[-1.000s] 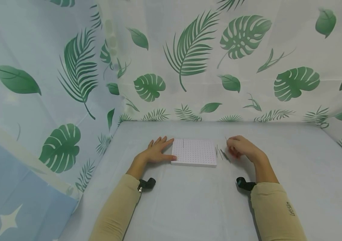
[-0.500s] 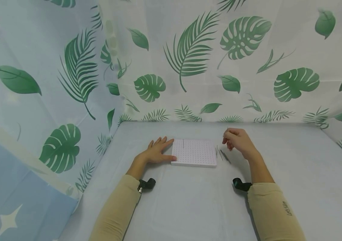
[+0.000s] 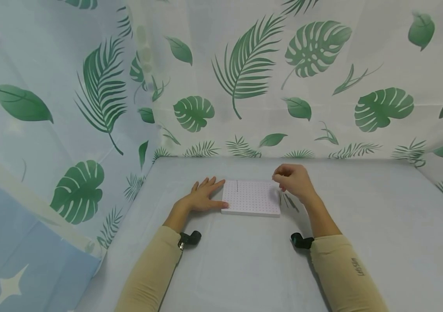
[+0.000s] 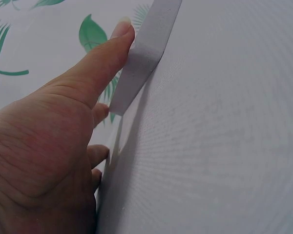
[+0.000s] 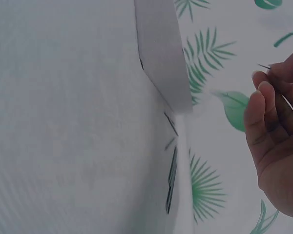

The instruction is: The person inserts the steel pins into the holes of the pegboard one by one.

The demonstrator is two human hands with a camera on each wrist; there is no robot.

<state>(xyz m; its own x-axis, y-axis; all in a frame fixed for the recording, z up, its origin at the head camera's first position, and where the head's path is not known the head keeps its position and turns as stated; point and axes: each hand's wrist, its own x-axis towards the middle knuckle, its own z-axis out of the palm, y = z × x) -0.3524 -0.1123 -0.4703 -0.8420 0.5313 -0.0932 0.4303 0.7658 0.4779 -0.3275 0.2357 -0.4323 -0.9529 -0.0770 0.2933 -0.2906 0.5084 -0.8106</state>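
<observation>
A white board (image 3: 250, 199) covered in a grid of small holes lies flat on the table. One thin dark needle-like stick (image 3: 237, 186) stands up near its far left. My left hand (image 3: 201, 198) rests at the board's left side with fingers spread; the thumb lies on its near left corner. My right hand (image 3: 292, 180) is raised by the board's far right corner. Between thumb and index finger it pinches another thin needle-like stick (image 5: 264, 66), whose tip sticks out in the right wrist view. Several more sticks (image 3: 292, 203) lie just right of the board.
The table (image 3: 241, 260) has a pale cloth over it. A leaf-patterned curtain (image 3: 252, 86) hangs at its back and left side. A black wrist camera (image 3: 192, 237) is strapped to the left forearm, and another camera (image 3: 301, 241) to the right one.
My right hand has lifted from beside the loose sticks and moved left to the board's far right corner, with one stick pinched. My left hand and the board look still.
</observation>
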